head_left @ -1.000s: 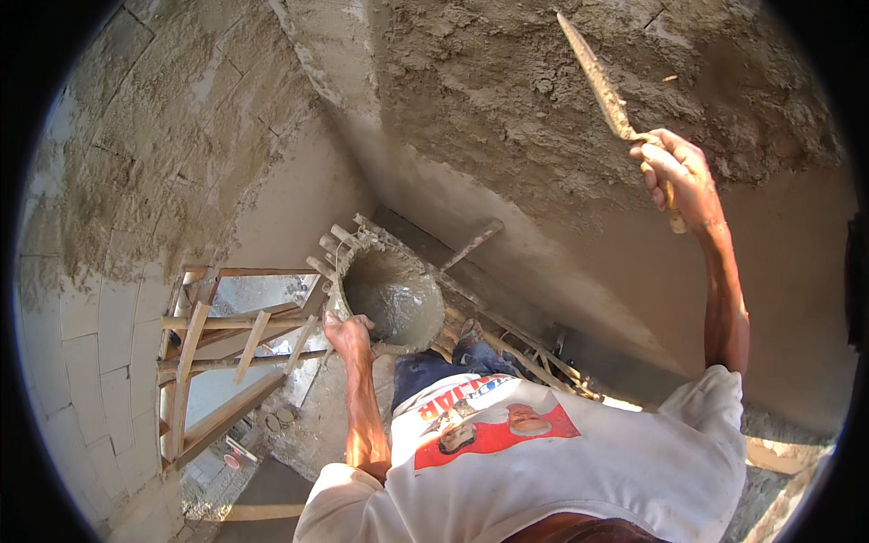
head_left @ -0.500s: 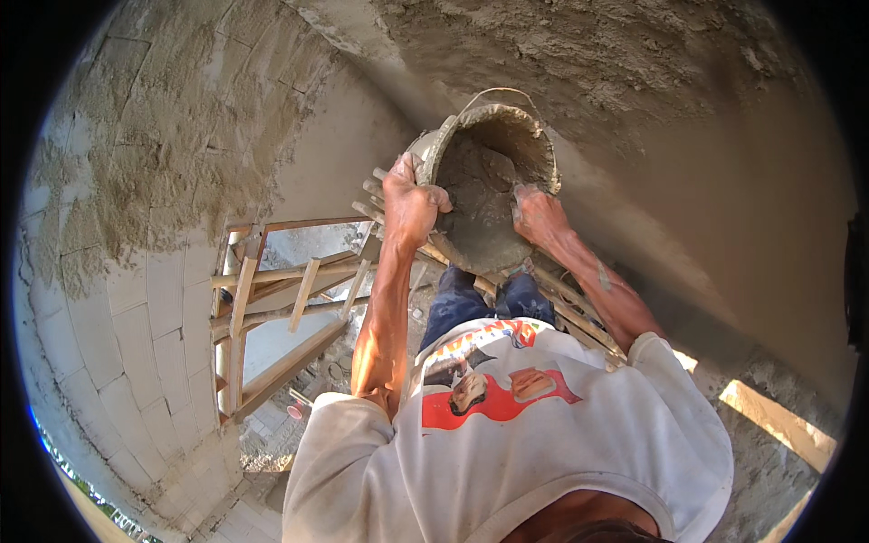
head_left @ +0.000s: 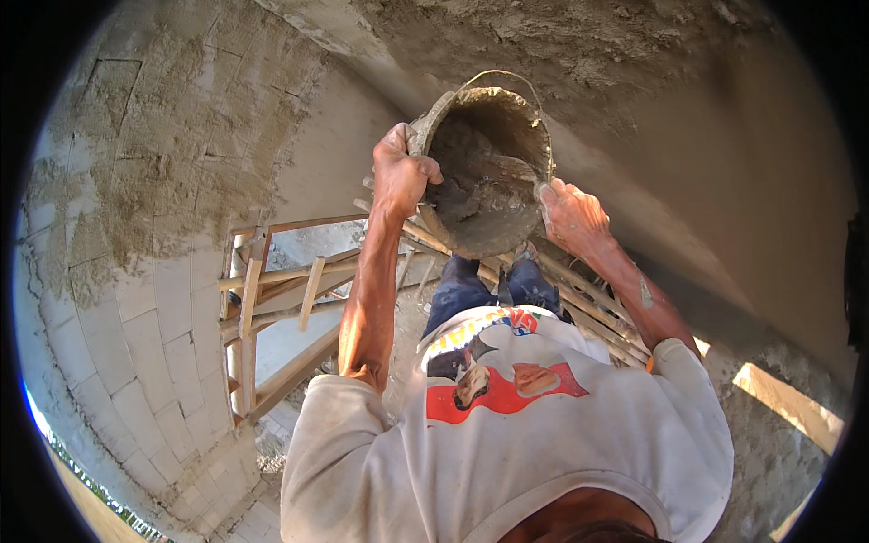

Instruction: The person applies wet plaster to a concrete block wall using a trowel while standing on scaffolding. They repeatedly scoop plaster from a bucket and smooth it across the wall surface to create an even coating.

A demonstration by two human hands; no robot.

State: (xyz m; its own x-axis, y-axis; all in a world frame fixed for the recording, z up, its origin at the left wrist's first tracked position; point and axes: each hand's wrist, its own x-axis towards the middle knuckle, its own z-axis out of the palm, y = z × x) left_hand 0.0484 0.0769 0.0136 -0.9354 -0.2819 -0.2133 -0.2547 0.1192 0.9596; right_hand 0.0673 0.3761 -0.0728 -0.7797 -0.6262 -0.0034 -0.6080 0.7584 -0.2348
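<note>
A mortar-caked bucket (head_left: 543, 149) is tilted toward me in front of my body, its wire handle (head_left: 496, 72) standing up over the far rim. Wet grey mortar (head_left: 480, 204) lies inside it, and a pale, smeared long piece (head_left: 509, 166), whose kind I cannot make out, rests on the mortar. My left hand (head_left: 402, 172) is closed on the left rim, thumb over the edge. At the right rim my right hand (head_left: 572, 217) is closed too, thumb and fingers pinching the edge near the handle's end.
Below my feet are bamboo poles (head_left: 593, 303). A wooden frame with crossbars (head_left: 272, 299) stands at the left beside a block wall (head_left: 136, 335) partly smeared with mortar. A smoother plastered wall (head_left: 724, 208) rises close on the right, rough mortar (head_left: 579, 45) above it.
My right hand has come out of the bucket's mouth to its right rim. The bucket has shifted slightly up and left in view, and the mortar inside looks disturbed.
</note>
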